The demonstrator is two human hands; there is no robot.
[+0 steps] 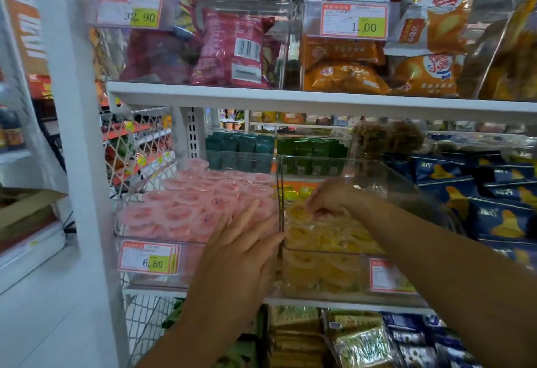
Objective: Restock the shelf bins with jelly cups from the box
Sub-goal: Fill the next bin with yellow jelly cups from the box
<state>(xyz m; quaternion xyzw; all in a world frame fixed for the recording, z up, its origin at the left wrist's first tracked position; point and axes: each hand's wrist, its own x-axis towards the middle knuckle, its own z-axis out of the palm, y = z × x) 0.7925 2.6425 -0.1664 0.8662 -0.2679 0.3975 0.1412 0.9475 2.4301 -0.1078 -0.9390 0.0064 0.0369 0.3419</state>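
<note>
At centre frame the right hand [328,199] dips into the yellow bin [319,252], fingers [315,207] curled directly over the yellow jelly cups [334,239], grip unclear. Lower left, the left hand [244,239] lies with straight fingers against the pink bin [151,236].

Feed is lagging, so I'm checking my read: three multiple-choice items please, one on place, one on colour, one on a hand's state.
1. The right hand reaches into: A) the pink bin B) the yellow bin C) the top shelf
2. The jelly cups in the left bin are: A) green B) blue C) pink
3. The left hand has its fingers: A) straight B) fisted C) round a bag
Key: 1 B, its fingers are among yellow cups; 2 C, the whole heap is pink; 3 A, laid flat, holding nothing.
</note>
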